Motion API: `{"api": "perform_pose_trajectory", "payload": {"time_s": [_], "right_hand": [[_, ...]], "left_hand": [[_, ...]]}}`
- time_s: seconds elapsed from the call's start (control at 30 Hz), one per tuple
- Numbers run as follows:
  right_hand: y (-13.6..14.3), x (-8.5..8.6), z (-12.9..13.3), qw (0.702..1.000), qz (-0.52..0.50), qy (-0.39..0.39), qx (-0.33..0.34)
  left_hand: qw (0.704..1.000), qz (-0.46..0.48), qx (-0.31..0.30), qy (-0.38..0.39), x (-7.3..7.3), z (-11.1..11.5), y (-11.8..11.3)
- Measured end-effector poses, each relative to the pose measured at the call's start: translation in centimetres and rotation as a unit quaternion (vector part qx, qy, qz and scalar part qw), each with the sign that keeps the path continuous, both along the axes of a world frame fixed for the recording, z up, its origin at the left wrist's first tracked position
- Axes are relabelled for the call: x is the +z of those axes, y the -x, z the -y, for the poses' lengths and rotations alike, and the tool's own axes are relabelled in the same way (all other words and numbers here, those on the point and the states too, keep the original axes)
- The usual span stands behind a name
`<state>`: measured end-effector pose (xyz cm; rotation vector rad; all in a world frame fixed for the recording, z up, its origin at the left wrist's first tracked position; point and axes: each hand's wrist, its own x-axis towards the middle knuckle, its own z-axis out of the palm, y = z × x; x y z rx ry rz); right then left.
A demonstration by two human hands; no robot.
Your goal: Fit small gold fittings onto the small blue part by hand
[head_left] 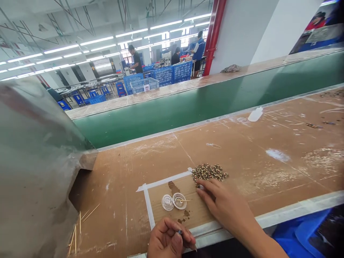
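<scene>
Beads [209,172], tiny and mottled brown, gold and dark, lie in a loose flat heap on the brown worktop [242,150], just beyond the top right corner of a white tape outline [148,208]. My right hand [223,206] rests flat on the board with its fingers stretched out and almost closed together, the fingertips touching the near edge of the heap; it grips nothing. My left hand [169,242] is curled nearly shut at the near edge of the bench, pinching a small dark-tipped piece [179,232] between thumb and forefinger; what that piece is, I cannot tell. Inside the tape outline, between the two hands, sit two small clear round dishes [173,201] side by side, the right one with a thin stick [182,200] lying across it. I judge the step in hand to be picking a single bead off the heap's edge, so the next move calls for a fine fingertip pinch without scattering the pile. Further out, several wooden sticks [80,225] lie at the left beside a grey cover [32,172], a small white bottle [255,114] lies near the green conveyor belt [188,107], and other people work among blue crates [172,73] far behind.
</scene>
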<state>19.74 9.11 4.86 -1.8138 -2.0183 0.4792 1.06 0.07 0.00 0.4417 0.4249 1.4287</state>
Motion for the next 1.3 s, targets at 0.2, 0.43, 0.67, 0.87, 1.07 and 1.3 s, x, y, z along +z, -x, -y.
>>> {"api": "perform_pose_trajectory", "payload": {"time_s": [0.2,0.43,0.67,0.87,1.07,1.3], "right_hand": [[0.0,-0.1,-1.3,1.0,0.018,0.011,0.014],[-0.9,0.8,0.0,0.998,0.004,0.038,0.052],[-0.5,0.5,0.3,0.998,0.026,0.046,0.022],[-0.4,0.5,-0.3,0.997,0.019,0.042,0.056],[-1.6,1.0,1.2,0.995,-0.052,0.059,0.056],[0.7,0.3,8.1,0.865,-0.45,0.222,-0.032]], "left_hand": [[0.999,0.005,-0.02,-0.029,0.5,0.1,0.3],[0.999,0.011,-0.034,-0.031,0.3,0.1,0.4],[0.998,-0.016,-0.031,-0.044,0.2,0.1,0.5],[0.999,-0.017,-0.026,-0.042,0.2,0.0,0.4],[0.998,-0.053,0.007,-0.042,0.4,0.1,0.1],[0.988,-0.133,0.045,-0.058,0.4,0.7,-0.3]]}}
